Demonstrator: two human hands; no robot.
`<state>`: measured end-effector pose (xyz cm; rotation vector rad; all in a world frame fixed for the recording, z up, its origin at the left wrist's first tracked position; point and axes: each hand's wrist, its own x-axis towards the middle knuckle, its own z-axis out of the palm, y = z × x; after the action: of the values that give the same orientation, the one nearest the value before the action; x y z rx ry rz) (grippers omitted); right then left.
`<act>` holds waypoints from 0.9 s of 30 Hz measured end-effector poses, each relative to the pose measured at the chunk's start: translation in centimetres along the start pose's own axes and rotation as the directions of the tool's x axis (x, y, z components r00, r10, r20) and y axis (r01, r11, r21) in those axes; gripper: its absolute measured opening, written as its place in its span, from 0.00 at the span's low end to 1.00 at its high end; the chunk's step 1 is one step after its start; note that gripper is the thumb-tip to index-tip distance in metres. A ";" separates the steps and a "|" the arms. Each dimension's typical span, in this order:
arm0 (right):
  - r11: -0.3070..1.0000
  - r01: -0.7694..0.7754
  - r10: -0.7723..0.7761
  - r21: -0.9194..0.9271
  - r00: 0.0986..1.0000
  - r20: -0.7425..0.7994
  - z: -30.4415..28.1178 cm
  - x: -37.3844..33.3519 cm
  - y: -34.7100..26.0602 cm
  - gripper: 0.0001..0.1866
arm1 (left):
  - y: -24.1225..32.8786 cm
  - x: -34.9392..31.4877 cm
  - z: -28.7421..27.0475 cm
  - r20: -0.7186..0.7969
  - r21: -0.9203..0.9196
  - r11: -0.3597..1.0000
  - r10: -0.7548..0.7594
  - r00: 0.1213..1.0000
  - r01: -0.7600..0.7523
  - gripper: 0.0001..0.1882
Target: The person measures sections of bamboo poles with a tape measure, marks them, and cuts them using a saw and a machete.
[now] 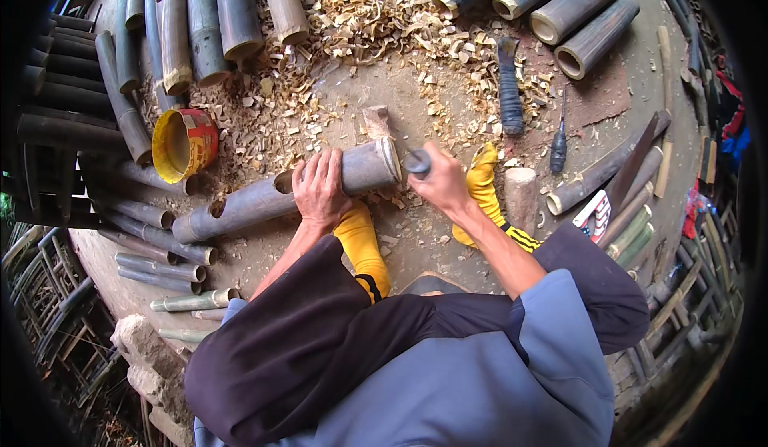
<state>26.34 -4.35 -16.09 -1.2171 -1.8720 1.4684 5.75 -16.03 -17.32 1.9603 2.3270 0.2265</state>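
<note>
A thick grey-brown bamboo tube lies slantwise in front of me, with round holes cut along its upper side. My left hand is closed over it, fingers curled across the top. The tube's right end is pale and trimmed, and rests near a short wooden block. Just beside that end, my right hand grips a tool by its dark rounded handle. The working part of this tool is hard to make out. My feet, in yellow socks, flank the work.
Wood chips cover the ground ahead. A red-yellow tub sits left, among many bamboo tubes. To the right are a wrapped-handle tool, a thin dark-handled tool, a wooden stump and a saw.
</note>
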 end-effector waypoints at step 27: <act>0.967 -0.184 0.213 -0.173 0.963 0.164 -1.0 1.4 -0.6 0.10 | 0.3 -0.7 1.1 -0.176 0.107 0.993 -0.030 0.984 0.049 0.35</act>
<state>26.19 -2.71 -15.39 -1.4231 -2.0693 1.6101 6.31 -16.63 -18.42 2.0172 2.5362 0.2829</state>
